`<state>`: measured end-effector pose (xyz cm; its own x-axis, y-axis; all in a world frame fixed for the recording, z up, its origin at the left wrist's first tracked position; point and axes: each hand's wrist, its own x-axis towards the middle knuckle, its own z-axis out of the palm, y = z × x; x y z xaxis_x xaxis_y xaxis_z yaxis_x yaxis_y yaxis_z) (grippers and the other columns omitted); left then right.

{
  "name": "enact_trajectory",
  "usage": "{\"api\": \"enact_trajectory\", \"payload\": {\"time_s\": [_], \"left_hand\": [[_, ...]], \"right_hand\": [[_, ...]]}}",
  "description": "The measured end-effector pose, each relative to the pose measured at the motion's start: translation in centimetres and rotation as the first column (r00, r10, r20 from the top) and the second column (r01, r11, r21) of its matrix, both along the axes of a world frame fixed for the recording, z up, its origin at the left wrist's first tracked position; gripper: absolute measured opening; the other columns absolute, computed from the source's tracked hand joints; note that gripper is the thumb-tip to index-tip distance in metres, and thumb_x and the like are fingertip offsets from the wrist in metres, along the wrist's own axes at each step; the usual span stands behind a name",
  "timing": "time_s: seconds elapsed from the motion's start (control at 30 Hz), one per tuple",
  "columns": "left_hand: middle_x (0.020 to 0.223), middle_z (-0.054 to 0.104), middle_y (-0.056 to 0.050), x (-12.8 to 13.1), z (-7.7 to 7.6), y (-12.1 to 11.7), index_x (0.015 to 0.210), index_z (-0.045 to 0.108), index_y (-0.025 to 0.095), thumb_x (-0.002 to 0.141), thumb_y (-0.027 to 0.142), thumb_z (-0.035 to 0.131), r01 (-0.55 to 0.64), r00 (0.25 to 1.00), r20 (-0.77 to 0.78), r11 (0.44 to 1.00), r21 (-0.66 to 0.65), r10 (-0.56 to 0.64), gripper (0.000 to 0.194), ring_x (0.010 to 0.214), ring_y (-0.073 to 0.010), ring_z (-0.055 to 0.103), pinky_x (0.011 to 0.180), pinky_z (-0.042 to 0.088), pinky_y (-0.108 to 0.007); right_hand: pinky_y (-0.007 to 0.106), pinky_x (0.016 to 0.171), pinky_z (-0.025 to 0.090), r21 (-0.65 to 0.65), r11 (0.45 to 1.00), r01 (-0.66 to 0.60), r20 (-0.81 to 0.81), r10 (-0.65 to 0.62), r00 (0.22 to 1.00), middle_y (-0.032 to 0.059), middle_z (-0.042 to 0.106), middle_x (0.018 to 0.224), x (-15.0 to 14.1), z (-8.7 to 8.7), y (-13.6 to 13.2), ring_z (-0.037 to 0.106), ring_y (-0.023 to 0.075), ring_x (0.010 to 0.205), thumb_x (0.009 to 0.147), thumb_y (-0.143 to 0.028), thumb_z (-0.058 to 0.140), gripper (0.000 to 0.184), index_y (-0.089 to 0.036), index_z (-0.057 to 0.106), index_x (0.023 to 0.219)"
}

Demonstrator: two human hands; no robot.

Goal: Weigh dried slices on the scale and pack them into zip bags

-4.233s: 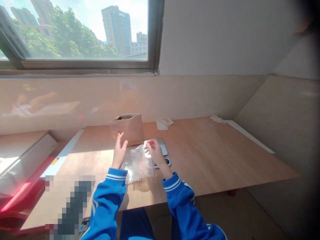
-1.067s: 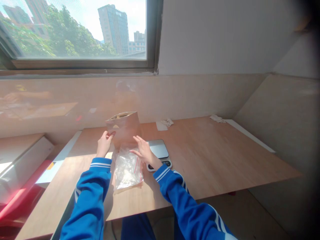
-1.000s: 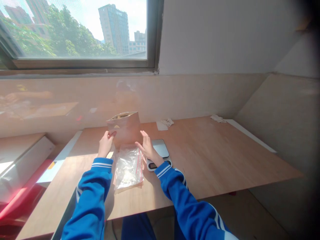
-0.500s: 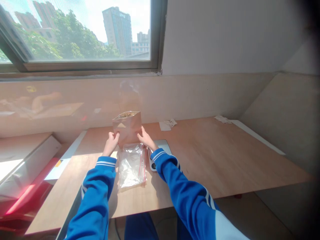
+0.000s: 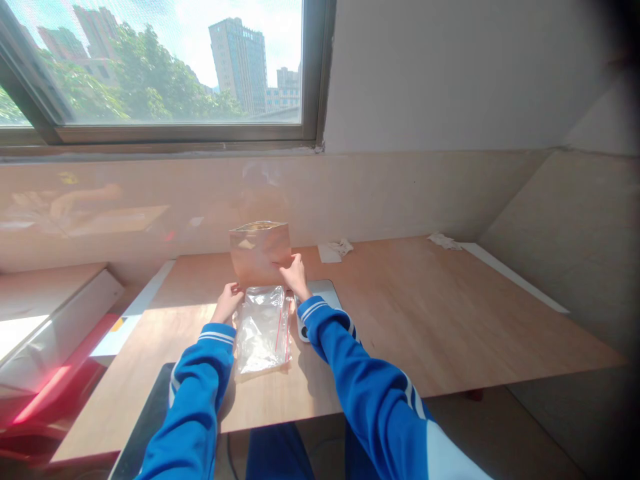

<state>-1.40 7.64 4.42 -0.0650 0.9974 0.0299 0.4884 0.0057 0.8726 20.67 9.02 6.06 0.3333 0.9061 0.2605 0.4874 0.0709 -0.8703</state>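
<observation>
A brown paper pouch [image 5: 260,252] stands upright on the wooden table [image 5: 425,313], its top open. My left hand [image 5: 228,301] grips its lower left corner with fingers curled. On the pouch's lower right side, my right hand [image 5: 295,273] has its fingers closed on it. A clear zip bag [image 5: 263,327] with a red seal strip lies flat on the table just in front of the pouch, between my forearms. A small silver digital scale [image 5: 320,297] sits right of the bag, partly hidden by my right sleeve.
Crumpled white paper scraps [image 5: 336,249] lie at the table's back edge, with another scrap [image 5: 443,241] at the far right. A white strip [image 5: 515,277] runs along the right edge. A white board [image 5: 55,320] and red items [image 5: 45,393] sit left. A window [image 5: 160,67] is above.
Both hands left the zip bag, which now lies flat on the table, and moved forward onto the brown pouch, closing on its two lower sides.
</observation>
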Motion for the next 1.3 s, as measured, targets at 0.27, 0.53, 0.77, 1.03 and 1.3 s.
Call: {"api": "enact_trajectory", "payload": {"time_s": [0.27,0.53,0.77,1.03,1.3], "left_hand": [[0.099,0.067,-0.016,1.0,-1.6,1.7,0.096,0.055,0.015,0.068,0.03,0.063,-0.168,0.981,-0.087,0.984,0.059,0.172,0.032,0.1,-0.0283,0.064,0.089,0.049,-0.042],[0.077,0.065,-0.008,0.5,-2.2,1.7,0.076,0.055,0.02,0.061,0.029,0.065,-0.028,0.999,-0.04,0.996,0.082,0.032,0.02,0.082,-0.0248,0.065,0.08,0.053,-0.038],[0.079,0.064,-0.002,-0.2,-2.4,1.1,0.083,0.059,0.017,0.057,0.04,0.066,0.143,0.988,0.043,0.981,0.132,-0.15,0.036,0.08,-0.02,0.065,0.077,0.054,-0.034],[0.084,0.067,-0.005,-0.8,-2.0,1.1,0.082,0.06,0.017,0.057,0.033,0.066,0.194,0.979,0.036,0.974,0.121,-0.199,0.03,0.081,-0.0202,0.066,0.082,0.053,-0.036],[0.112,0.06,-0.013,-1.6,-0.4,-2.7,0.105,0.056,0.017,0.077,0.026,0.047,-0.076,0.996,-0.029,0.973,0.218,0.084,0.031,0.107,-0.0246,0.058,0.097,0.045,-0.047]], "right_hand": [[0.038,0.086,0.048,-0.092,0.996,0.021,0.031,-0.018,0.999,0.0168,0.063,0.113,-0.2,0.5,0.0,0.061,0.0291,0.104,0.075,-0.056,0.062,0.06,-0.015,0.045,0.116],[0.049,0.095,0.042,-0.124,0.991,0.048,0.104,-0.035,0.994,0.0253,0.06,0.114,-0.6,1.2,-0.2,0.057,0.0377,0.109,0.084,-0.049,0.055,0.05,-0.008,0.049,0.113],[0.058,0.095,0.038,-0.169,0.983,0.068,0.117,-0.048,0.992,0.0321,0.059,0.112,-0.8,1.4,0.3,0.053,0.0445,0.111,0.088,-0.046,0.049,0.047,-0.004,0.052,0.111],[0.053,0.092,0.043,-0.175,0.984,0.043,0.129,-0.02,0.991,0.0292,0.061,0.106,-0.1,1.0,0.3,0.057,0.0406,0.107,0.084,-0.052,0.055,0.052,-0.007,0.053,0.108],[0.047,0.099,0.038,0.057,0.986,0.155,0.087,-0.159,0.983,0.0186,0.052,0.119,0.9,0.8,-4.0,0.046,0.0308,0.119,0.084,-0.04,0.056,0.044,-0.012,0.045,0.117]]}}
